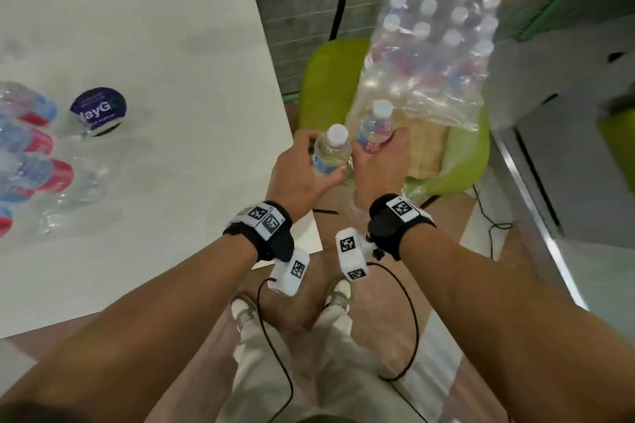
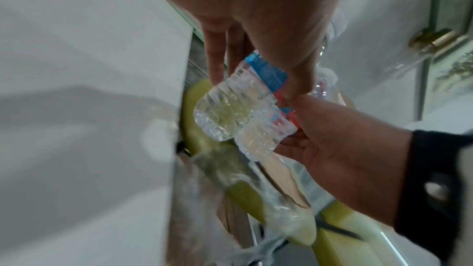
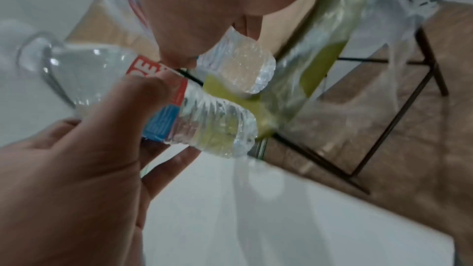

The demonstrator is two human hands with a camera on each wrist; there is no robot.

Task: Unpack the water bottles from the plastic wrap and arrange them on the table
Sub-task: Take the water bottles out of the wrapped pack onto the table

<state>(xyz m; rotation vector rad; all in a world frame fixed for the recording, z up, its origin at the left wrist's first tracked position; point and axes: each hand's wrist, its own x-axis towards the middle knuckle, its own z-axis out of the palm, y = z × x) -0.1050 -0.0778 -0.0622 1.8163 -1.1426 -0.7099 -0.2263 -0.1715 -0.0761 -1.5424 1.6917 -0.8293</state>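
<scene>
The plastic wrap (image 1: pixel 443 79) stood on a green chair (image 1: pixel 326 79) just off the right edge of the white table (image 1: pixel 154 45), its near end torn open and slack, with a block of capped water bottles (image 1: pixel 436 21) upright inside its far part. A strip of loose film hung over the chair's near edge, as the wrist views showed. In the gap between the table's right edge and the chair, the left hand (image 1: pixel 302 172) was curled round one bottle (image 1: pixel 331 154), thumb on the near side and fingers behind it, and the right hand (image 1: pixel 381 161) gripped a second bottle (image 1: pixel 374 127) by its red and blue label. The two bottles were held upright side by side, close together, above the chair's front edge and clear of the wrap. From the left wrist view their ribbed bases (image 2: pixel 222 116) pointed down over the chair seat. Along the table's left edge lay a row of unpacked bottles (image 1: pixel 31 148) on their sides, labels red and blue, with a round dark blue lid-like object (image 1: pixel 99 110) just beside them. The middle and right part of the tabletop lay bare up to the edge nearest the hands. Black cables ran from the wrist cameras down past the person's legs to the wooden floor (image 1: pixel 378 319).
</scene>
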